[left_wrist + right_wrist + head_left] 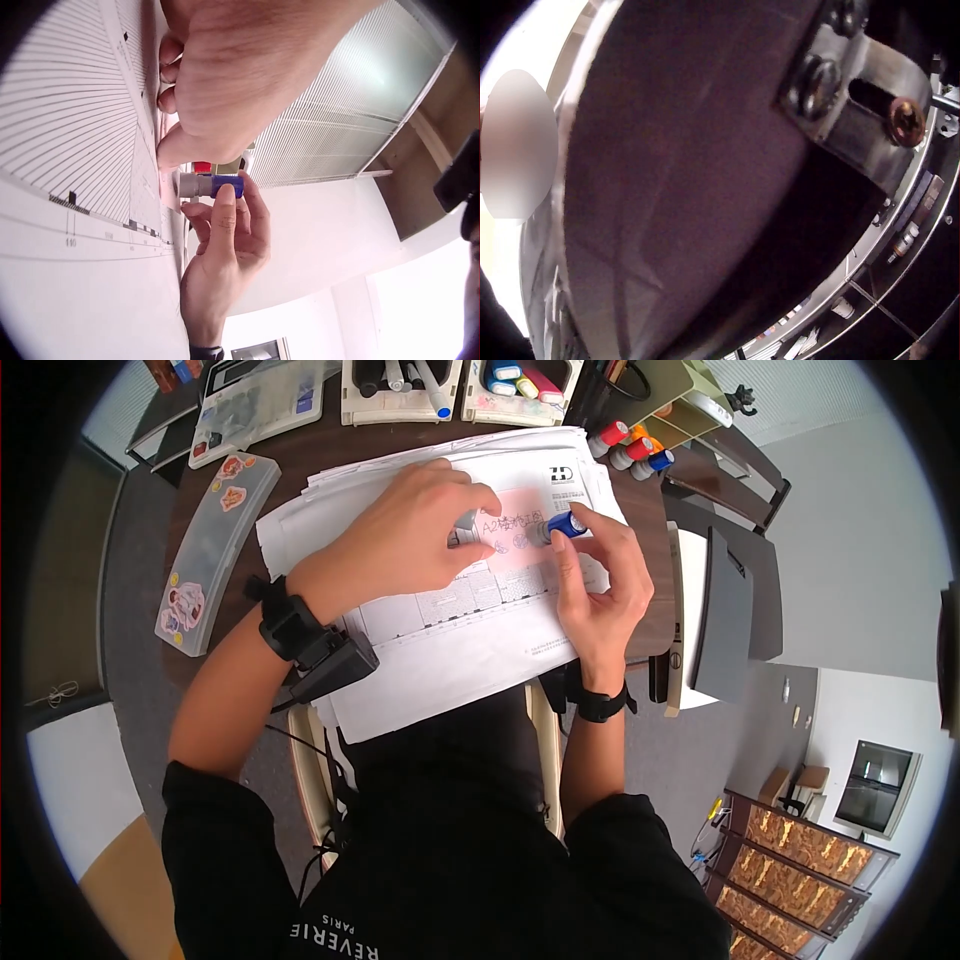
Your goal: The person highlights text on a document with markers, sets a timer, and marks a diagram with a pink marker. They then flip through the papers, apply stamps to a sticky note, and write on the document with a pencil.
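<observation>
My right hand (612, 575) pinches a stamp with a blue handle and grey body (565, 525) between thumb and fingers. Its grey end points left, close over a pink slip (520, 565) with handwriting and small round purple marks. Across the slip, my left hand (410, 525) rests on the papers, fingers curled, thumb and index finger at the slip's left edge. In its crook shows a small grey cap-like piece (466, 518), mostly hidden. From the left wrist, the stamp (211, 186) lies sideways beyond the left fingertips. The right wrist view shows neither hand.
Under the slip lie large printed sheets (450, 670). Red and blue stamps (632, 452) stand at the right. Pen trays (400, 410) line the back; a stickered plastic case (215, 555) lies left. The desk's underside (675, 165) has a metal bracket (855, 97).
</observation>
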`<state>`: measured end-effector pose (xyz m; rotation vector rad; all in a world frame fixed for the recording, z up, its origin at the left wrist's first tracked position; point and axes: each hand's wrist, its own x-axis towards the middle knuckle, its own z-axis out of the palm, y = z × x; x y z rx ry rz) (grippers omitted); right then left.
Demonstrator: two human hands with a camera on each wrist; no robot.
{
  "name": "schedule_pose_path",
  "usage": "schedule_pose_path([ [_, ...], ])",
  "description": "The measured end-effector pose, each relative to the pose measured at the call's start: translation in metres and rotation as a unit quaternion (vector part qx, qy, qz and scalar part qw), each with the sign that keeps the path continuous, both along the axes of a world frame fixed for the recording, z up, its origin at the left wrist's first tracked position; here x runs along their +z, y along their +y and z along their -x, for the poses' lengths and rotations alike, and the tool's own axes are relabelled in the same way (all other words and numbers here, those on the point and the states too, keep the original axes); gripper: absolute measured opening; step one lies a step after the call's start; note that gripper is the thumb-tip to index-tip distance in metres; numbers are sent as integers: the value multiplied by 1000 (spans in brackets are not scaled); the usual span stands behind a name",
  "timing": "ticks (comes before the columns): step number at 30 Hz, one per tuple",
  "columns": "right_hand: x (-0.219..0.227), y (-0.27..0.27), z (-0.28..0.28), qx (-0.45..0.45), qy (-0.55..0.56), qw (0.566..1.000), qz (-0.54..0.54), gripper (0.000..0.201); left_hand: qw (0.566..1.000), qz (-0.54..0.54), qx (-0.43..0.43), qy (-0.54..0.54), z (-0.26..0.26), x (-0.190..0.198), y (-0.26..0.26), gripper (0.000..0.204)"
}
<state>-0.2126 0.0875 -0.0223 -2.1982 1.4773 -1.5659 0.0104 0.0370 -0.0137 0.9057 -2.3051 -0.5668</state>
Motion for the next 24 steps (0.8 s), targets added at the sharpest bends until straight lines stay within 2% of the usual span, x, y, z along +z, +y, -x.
schedule_pose_path([
  [5,0,0,-1,4,-2,1000,-9,28,998,54,-4,31,1,-8,-1,30],
  [7,1,0,-2,3,-3,1000,-10,28,1000,-8,-3,6,0,-2,0,30],
  [11,2,-1,-2,9,7,1000,-26,28,1000,-13,3,-21,0,-1,0,30],
  [13,0,0,-2,8,11,1000,-28,29,999,38,-4,16,0,-8,-1,30],
  [17,0,-1,0,31,19,999,-31,30,998,54,-8,29,0,-8,-3,30],
  [19,3,-2,2,38,15,998,-41,29,1000,-12,-4,-10,0,-1,0,30],
  [22,-3,-1,3,27,15,998,-57,27,1000,-8,-3,-19,0,1,0,30],
  [24,-8,1,6,9,-178,978,-103,29,1000,6,-6,4,0,-5,-3,30],
])
